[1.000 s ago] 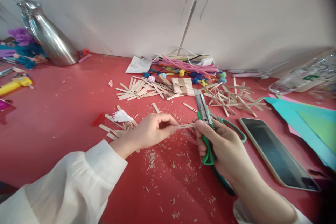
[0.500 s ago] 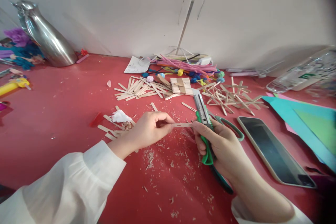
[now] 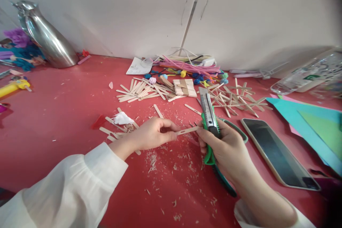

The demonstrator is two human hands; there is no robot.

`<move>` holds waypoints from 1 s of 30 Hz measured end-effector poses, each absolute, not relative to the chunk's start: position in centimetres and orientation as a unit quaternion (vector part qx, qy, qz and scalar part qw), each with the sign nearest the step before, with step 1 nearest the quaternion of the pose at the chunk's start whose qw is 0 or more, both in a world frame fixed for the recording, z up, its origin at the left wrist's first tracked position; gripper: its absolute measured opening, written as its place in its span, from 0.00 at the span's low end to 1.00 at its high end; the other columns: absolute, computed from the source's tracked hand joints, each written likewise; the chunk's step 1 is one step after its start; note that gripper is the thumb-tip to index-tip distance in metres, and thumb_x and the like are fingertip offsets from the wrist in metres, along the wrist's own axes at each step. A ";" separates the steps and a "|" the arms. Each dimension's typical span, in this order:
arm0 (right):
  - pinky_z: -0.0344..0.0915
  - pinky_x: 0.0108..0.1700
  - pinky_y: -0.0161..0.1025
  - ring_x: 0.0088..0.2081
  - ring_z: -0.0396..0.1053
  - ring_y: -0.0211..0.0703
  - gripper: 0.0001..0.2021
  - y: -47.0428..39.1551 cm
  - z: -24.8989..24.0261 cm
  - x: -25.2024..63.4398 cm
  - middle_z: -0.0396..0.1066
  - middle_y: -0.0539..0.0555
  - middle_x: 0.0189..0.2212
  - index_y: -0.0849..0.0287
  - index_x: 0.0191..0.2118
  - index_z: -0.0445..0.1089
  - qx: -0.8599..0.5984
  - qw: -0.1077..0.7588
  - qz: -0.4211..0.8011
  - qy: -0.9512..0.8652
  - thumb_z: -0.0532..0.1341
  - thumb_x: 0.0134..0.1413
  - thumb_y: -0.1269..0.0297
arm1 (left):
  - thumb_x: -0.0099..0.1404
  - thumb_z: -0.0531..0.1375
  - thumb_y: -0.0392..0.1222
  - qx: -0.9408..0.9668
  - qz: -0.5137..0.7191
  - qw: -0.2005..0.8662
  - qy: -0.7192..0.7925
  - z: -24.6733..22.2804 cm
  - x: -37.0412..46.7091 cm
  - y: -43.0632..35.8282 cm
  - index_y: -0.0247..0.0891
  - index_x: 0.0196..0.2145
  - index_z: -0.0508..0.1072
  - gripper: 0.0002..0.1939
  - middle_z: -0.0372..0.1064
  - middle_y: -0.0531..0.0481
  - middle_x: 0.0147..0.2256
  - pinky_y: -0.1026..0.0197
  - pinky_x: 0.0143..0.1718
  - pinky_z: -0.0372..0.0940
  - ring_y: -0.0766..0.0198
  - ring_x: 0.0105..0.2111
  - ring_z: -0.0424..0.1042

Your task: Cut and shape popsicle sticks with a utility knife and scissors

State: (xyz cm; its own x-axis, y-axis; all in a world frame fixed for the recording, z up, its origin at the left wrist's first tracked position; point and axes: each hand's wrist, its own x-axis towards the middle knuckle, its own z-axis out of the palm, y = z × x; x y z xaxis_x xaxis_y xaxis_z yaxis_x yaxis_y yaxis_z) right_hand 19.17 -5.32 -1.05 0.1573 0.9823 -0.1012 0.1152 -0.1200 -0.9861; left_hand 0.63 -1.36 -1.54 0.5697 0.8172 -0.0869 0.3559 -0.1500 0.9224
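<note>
Now the slotted stick slants, long axis rising rightward from the pinching left hand to the right hand, wrapped around a green cutter; earlier, the stick ran nearly level.

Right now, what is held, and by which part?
The left hand pinches the stick by one end; the right hand holds the other end, and the cutter by its green handle.

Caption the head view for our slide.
Left hand and right hand hold a slotted wooden stick, the right also gripping a green cutter.
</note>
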 end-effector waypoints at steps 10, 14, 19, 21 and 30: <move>0.63 0.25 0.35 0.25 0.64 0.37 0.20 -6.3 -1.3 19.1 0.70 0.52 0.35 0.55 0.52 0.61 -0.580 0.382 0.260 -0.671 0.56 0.53 0.58 | 0.59 0.58 0.40 0.603 0.404 0.509 0.462 -2.0 0.6 -0.4 0.35 0.29 0.67 0.05 0.71 0.50 0.28 0.64 0.34 0.63 0.69 0.28 0.68; 0.55 0.15 0.36 0.14 0.51 0.32 0.22 -6.4 -1.8 19.1 0.71 0.51 0.32 0.53 0.54 0.62 -0.578 0.346 0.245 -0.697 0.57 0.52 0.58 | 0.58 0.60 0.40 0.545 0.457 0.542 0.447 -2.4 0.7 -0.3 0.35 0.30 0.67 0.06 0.72 0.50 0.28 0.64 0.32 0.64 0.71 0.25 0.68; 0.50 0.12 0.36 0.16 0.60 0.39 0.24 -6.3 -2.3 19.1 0.72 0.52 0.28 0.50 0.55 0.63 -0.573 0.356 0.234 -0.700 0.59 0.50 0.60 | 0.56 0.62 0.40 0.519 0.469 0.572 0.430 -2.2 0.9 -0.6 0.34 0.29 0.67 0.07 0.72 0.50 0.28 0.64 0.31 0.65 0.71 0.25 0.69; 0.48 0.12 0.35 0.19 0.65 0.42 0.24 -6.3 -2.3 19.1 0.72 0.52 0.28 0.49 0.55 0.64 -0.579 0.358 0.225 -0.697 0.59 0.50 0.60 | 0.56 0.62 0.40 0.518 0.469 0.572 0.429 -2.1 0.9 -0.7 0.34 0.30 0.67 0.07 0.72 0.50 0.27 0.64 0.32 0.65 0.70 0.26 0.70; 0.51 0.10 0.32 0.12 0.52 0.34 0.27 -7.4 -1.9 17.9 0.57 0.43 0.13 0.56 0.57 0.62 -0.586 0.352 0.359 -0.636 0.58 0.50 0.56 | 0.59 0.59 0.41 0.589 0.462 0.480 0.457 -2.5 0.9 -1.1 0.36 0.28 0.66 0.07 0.71 0.51 0.24 0.63 0.32 0.66 0.68 0.26 0.70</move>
